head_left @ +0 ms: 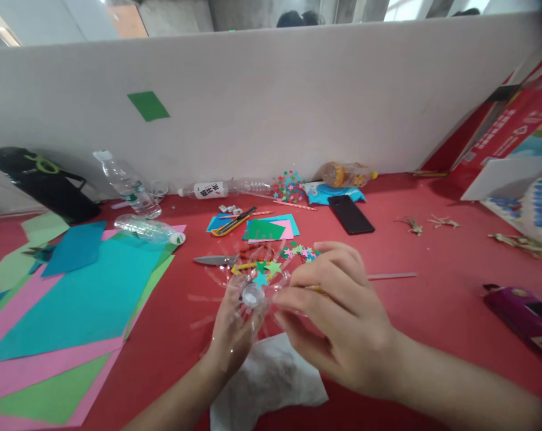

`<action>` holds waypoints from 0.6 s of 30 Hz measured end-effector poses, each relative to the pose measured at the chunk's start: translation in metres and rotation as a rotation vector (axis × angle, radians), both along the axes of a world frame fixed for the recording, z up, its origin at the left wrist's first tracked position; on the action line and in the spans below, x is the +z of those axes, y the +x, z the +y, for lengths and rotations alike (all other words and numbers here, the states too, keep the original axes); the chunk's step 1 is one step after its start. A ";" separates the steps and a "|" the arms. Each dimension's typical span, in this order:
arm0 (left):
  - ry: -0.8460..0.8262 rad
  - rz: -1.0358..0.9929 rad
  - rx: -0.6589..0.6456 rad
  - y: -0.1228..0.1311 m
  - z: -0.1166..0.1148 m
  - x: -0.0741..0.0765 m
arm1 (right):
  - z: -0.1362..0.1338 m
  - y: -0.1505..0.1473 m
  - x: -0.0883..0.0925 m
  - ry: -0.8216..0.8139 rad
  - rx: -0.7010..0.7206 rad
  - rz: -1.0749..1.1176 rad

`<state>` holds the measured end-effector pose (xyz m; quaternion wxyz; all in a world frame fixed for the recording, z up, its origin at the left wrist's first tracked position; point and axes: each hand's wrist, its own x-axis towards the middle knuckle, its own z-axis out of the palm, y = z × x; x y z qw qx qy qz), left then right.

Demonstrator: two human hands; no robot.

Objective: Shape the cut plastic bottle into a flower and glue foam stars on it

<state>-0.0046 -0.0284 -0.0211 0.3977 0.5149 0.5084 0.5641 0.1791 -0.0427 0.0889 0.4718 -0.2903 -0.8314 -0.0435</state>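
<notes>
My left hand (pixel 235 326) is closed around a clear plastic bottle piece (pixel 253 295), cut into thin strips that fan outward. A green star (pixel 261 267), a light green star (pixel 275 268) and a teal star (pixel 260 279) show at its far side; I cannot tell if all are stuck to strips. My right hand (pixel 342 317) pinches at a clear strip on the piece's right side, its other fingers curled. Something yellow shows between those fingers, too covered to name. Just beyond lie scissors (pixel 214 260) and a pile of small paper stars (pixel 300 252).
Coloured paper sheets (pixel 82 299) cover the left, with plastic bottles (pixel 147 228) and a black flask (pixel 50 185). A box cutter (pixel 235 221), phone (pixel 351 214) and wipes pack (pixel 333 193) lie behind. White tissue (pixel 275 380) lies below my hands. A purple tool (pixel 524 317) is at right.
</notes>
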 end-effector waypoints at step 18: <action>-0.037 0.039 -0.025 0.008 0.000 0.014 | -0.001 -0.004 -0.005 -0.070 -0.081 -0.071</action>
